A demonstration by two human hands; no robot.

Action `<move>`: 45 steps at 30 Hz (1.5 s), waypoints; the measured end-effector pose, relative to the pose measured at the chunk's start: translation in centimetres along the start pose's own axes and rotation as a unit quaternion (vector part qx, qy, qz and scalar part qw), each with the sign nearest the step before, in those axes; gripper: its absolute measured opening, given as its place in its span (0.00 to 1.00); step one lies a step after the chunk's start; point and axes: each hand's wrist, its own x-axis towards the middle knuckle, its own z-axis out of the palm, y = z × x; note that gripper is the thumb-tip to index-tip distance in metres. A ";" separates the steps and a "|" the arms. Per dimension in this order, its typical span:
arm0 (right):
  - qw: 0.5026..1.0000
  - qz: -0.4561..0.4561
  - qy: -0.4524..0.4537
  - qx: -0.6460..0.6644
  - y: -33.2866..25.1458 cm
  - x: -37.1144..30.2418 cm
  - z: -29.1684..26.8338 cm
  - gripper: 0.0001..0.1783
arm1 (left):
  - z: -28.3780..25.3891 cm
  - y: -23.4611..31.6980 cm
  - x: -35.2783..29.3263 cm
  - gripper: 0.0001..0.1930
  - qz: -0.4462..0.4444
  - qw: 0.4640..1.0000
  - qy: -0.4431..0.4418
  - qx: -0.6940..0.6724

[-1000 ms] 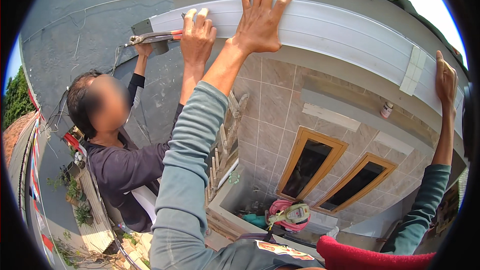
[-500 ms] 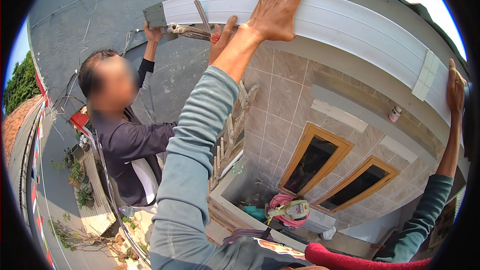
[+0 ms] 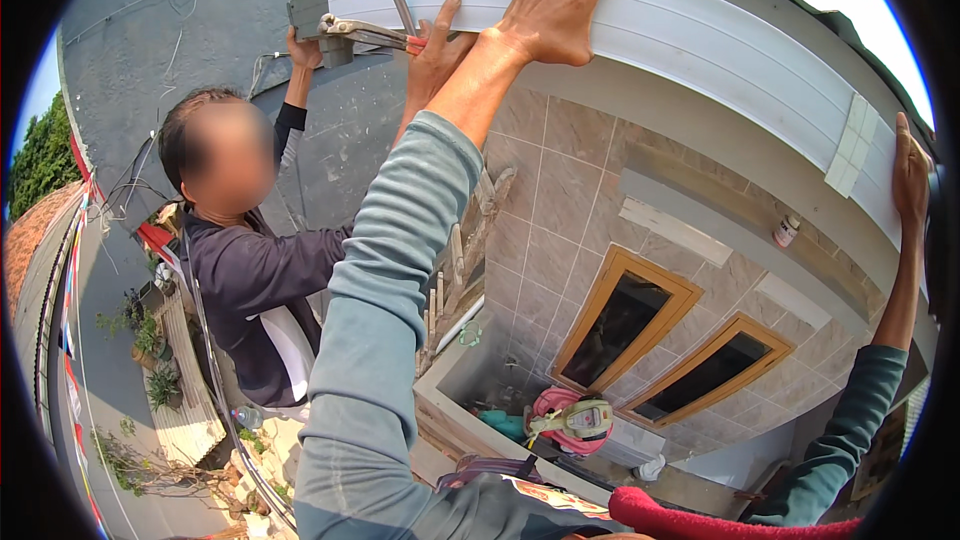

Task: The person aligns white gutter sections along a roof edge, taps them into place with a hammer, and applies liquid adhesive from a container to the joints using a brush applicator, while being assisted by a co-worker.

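Observation:
A long white ribbed plastic panel runs under the roof edge. My left hand grips it near the middle, fingers hooked over its upper edge. Far to the right, my right hand is closed around the panel's other end, partly hidden by it. A pale tiled-looking strip crosses the panel beside that hand. At the left end, a co-worker holds a grey end piece with one hand and red-handled pliers with the other. The plier jaws are at the grey piece. A thin metal strip sticks up nearby.
The co-worker in a dark jacket stands at my left, by a wooden ladder. Below are a tiled wall, two wood-framed windows, a ledge with a small bottle, and a pink and beige bundle. Potted plants stand lower left.
The co-worker's pliers have moved left and up onto the grey end piece, which now looks tilted away from the panel. My hands keep their hold on the panel.

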 end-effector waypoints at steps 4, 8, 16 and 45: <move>0.999 0.019 -0.041 -0.004 -0.5 0.6 -0.4 0.33 | 0.0 -0.5 -0.5 0.50 -0.005 1.000 -0.014 0.013; 0.998 0.025 -0.047 -0.026 -1.6 0.3 -1.0 0.33 | 0.1 -0.9 -0.6 0.48 0.015 0.999 0.014 0.050; 0.998 0.045 -0.012 -0.046 -8.2 -1.2 -2.5 0.37 | 2.0 0.2 -0.5 0.49 0.042 0.995 0.083 0.034; 0.998 0.007 -0.041 -0.049 -9.8 -1.5 -2.6 0.36 | 2.1 0.5 -1.2 0.50 0.035 0.996 0.069 0.053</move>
